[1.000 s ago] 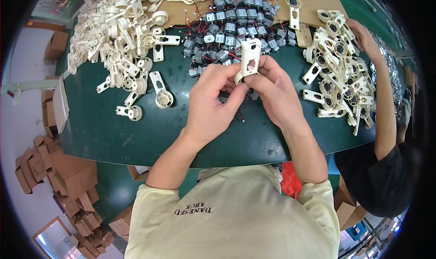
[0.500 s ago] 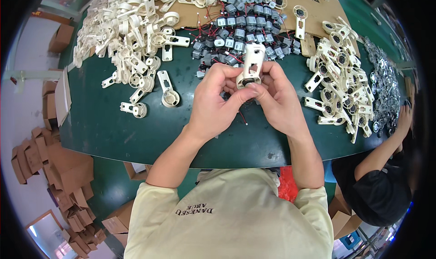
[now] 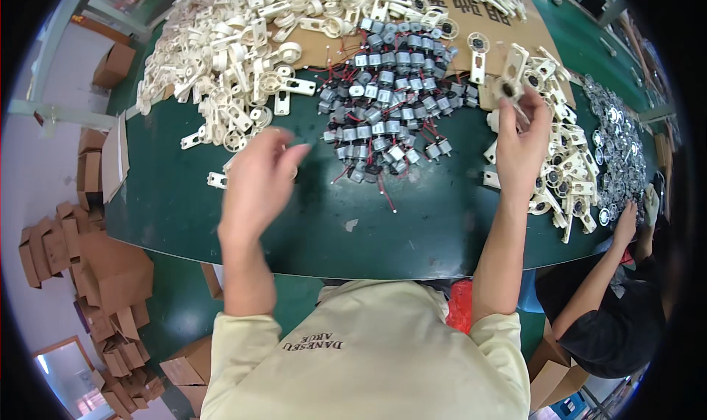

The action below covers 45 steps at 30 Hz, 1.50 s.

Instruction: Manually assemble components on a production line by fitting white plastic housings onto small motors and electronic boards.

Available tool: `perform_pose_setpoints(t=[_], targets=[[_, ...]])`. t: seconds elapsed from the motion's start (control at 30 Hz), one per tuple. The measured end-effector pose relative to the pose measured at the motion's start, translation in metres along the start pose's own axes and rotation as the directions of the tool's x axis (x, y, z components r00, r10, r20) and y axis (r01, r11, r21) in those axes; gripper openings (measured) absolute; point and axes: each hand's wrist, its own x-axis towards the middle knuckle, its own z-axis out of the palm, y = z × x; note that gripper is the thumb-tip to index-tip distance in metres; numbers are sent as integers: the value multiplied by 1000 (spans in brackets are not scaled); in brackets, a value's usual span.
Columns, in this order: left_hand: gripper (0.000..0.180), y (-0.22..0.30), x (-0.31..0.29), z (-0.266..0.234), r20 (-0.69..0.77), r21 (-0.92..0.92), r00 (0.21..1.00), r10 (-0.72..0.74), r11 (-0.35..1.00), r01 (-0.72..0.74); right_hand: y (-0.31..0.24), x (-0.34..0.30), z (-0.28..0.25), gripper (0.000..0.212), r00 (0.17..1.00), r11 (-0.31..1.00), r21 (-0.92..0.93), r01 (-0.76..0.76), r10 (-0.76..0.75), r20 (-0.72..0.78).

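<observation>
My right hand is at the near left side of the right-hand heap of cream plastic housings. Between its thumb and fingers is a cream plastic housing, its long plate pointing away from me and a dark round part at its near end. My left hand, blurred by motion, hovers over a few loose housings at the near edge of the left-hand pile. Its thumb stands apart from the fingers, and I see nothing held; the hand hides most of the housing under it.
Small grey motors with red wires lie massed mid-table, between the two heaps. Cardboard lies beneath the far parts. Beyond the right heap are many clear and metallic round parts, where a co-worker's hand reaches in. Cardboard boxes stand at left.
My hands have parted from around the housing in front of me. The right has carried it to the right heap; the left has swung over to the loose housings at left.
</observation>
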Motion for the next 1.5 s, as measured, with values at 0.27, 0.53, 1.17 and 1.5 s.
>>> perform_pose_setpoints(t=[0.27,0.53,1.17,1.5], targets=[[33,-44,-8,21,106,382,990,-94,923,47,-18,-31,7,20,802,951,-280,129,66,594],[26,28,33,19,246,-575,962,-120,780,245,-23,-27,-5,32,605,910,-346,228,146,783],[39,18,29,68,341,-936,895,288,16,352,-63,-38,-5,26,509,714,349,-607,13,861],[46,19,27,71,272,-955,919,284,196,222,-61,-41,2,24,559,742,323,-587,83,825]])
